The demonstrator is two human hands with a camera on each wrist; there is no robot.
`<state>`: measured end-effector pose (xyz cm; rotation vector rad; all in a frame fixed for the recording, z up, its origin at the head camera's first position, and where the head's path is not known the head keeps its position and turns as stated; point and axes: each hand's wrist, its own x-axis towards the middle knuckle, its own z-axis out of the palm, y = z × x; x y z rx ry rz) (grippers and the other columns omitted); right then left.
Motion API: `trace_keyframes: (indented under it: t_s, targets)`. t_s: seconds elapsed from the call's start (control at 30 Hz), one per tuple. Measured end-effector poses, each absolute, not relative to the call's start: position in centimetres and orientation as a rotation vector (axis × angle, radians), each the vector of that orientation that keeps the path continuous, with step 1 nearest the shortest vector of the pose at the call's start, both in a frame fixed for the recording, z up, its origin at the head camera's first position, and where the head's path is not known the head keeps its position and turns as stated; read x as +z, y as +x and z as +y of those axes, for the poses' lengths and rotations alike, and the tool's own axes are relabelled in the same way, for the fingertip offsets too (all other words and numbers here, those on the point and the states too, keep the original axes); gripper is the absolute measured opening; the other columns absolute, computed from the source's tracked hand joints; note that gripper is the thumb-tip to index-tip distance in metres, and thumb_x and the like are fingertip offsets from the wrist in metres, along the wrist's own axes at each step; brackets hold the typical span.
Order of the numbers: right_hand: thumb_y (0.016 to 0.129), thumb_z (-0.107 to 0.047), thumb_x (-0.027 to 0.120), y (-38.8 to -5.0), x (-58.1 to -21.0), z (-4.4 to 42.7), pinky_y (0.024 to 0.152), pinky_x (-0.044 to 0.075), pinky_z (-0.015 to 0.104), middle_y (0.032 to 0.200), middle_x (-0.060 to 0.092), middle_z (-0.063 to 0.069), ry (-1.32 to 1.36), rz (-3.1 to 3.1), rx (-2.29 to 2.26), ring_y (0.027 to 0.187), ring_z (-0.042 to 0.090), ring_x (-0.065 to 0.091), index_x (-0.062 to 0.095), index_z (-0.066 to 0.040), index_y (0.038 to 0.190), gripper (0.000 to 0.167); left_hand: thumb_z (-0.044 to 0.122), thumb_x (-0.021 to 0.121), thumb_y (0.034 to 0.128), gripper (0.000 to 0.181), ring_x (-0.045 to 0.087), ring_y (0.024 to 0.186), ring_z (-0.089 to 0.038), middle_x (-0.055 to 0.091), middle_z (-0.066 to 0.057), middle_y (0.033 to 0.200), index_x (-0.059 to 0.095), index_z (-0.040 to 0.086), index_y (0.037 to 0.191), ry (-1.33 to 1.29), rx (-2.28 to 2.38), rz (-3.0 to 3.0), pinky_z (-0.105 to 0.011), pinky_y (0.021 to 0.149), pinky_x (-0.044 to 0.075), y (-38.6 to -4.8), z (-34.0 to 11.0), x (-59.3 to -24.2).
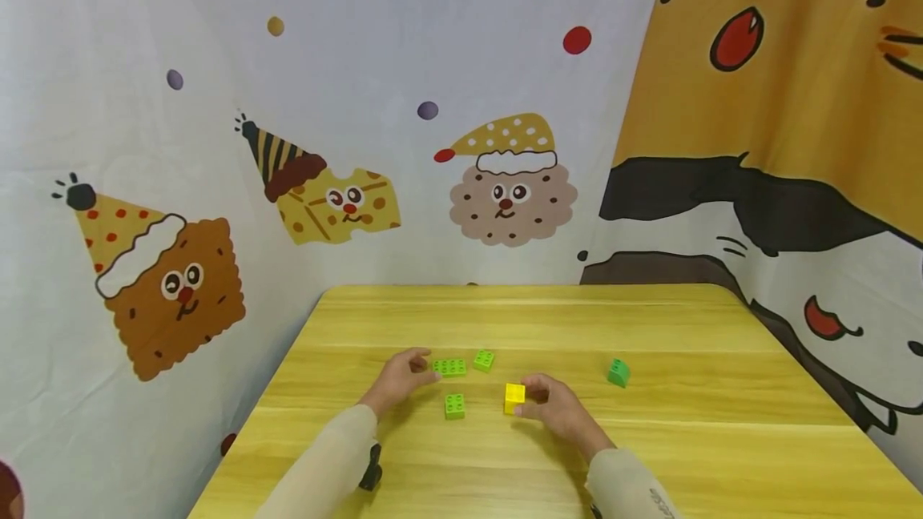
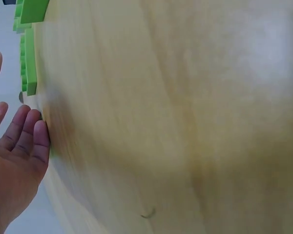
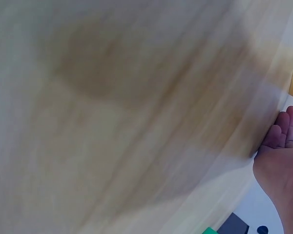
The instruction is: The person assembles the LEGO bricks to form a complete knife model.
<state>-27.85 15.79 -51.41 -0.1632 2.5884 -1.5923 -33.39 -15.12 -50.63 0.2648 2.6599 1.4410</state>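
Fabric (image 1: 360,62) printed with cartoon figures is being shown broadly by the head view, while only strips of it are being caught at the wrists. In front of it, a wood-grained table (image 1: 519,319) is being seen to its far edge from the head, whereas most of each wrist view is being filled by its grain. Over it, pale sleeves (image 1: 324,455) are being extended. The left hand (image 1: 401,379) is being held with thumb and fingers spread, just beside the left end of a long lime-green brick (image 1: 450,368); its palm is being revealed only from the left wrist. By the right hand (image 1: 561,407), a yellow brick (image 1: 514,399) is being pinched between thumb and index finger, on the hand's left side; in the right wrist view that pinch is being left out, and only the other fingers are being shown. Well apart to the right, a sloped dark-green brick (image 1: 618,372) is being seen. Between the hands, a near square brick (image 1: 454,407) and a far square brick (image 1: 484,360), both lime-green, are being left untouched.
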Motion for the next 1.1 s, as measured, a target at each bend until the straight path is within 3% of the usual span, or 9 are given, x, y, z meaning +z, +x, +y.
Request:
trace_keyframes:
  t_s: [0.27, 0.57, 0.77, 1.1]
  targets:
    - [0.083, -0.016, 0.081, -28.0, -51.7, 15.9, 0.092, 0.048, 0.046, 0.113, 0.065, 0.005, -0.158, 2.582, -1.617, 0.105, 0.024, 0.058, 0.065, -0.005, 0.116, 0.039, 0.02, 0.074, 0.092, 0.055, 0.055, 0.109, -0.028, 0.059, -0.015, 0.122, 0.053, 0.001, 0.14, 0.305, 1.409, 2.664, -0.044, 0.086, 0.049, -34.3, -14.8, -50.8]
    - [0.084, -0.017, 0.08, -28.2, -52.0, 16.2, 0.092, 0.048, 0.046, 0.109, 0.065, 0.005, -0.209, 2.567, -1.634, 0.102, 0.023, 0.059, 0.065, -0.003, 0.114, 0.037, 0.019, 0.076, 0.0901, 0.056, 0.052, 0.12, -0.039, 0.057, -0.02, 0.129, 0.054, -0.001, 0.138, 0.41, 1.415, 2.668, -0.053, 0.099, 0.043, -34.9, -14.4, -51.8]
    - [0.085, -0.016, 0.08, -28.1, -52.3, 16.2, 0.092, 0.049, 0.045, 0.107, 0.066, 0.005, -0.254, 2.55, -1.644, 0.101, 0.023, 0.059, 0.065, -0.002, 0.114, 0.035, 0.017, 0.077, 0.0886, 0.055, 0.052, 0.122, -0.043, 0.056, -0.024, 0.132, 0.056, -0.006, 0.134, 0.483, 1.388, 2.7, -0.055, 0.101, 0.042, -34.8, -14.3, -52.6]
    - [0.085, -0.015, 0.08, -28.5, -52.0, 16.5, 0.085, 0.051, 0.039, 0.106, 0.066, 0.006, -0.272, 2.544, -1.655, 0.097, 0.022, 0.059, 0.066, 0.0, 0.114, 0.036, 0.012, 0.076, 0.0883, 0.041, 0.057, 0.106, -0.032, 0.06, -0.018, 0.119, 0.064, -0.006, 0.123, 0.509, 1.269, 2.815, -0.051, 0.092, 0.047, -35.0, -13.8, -52.5]
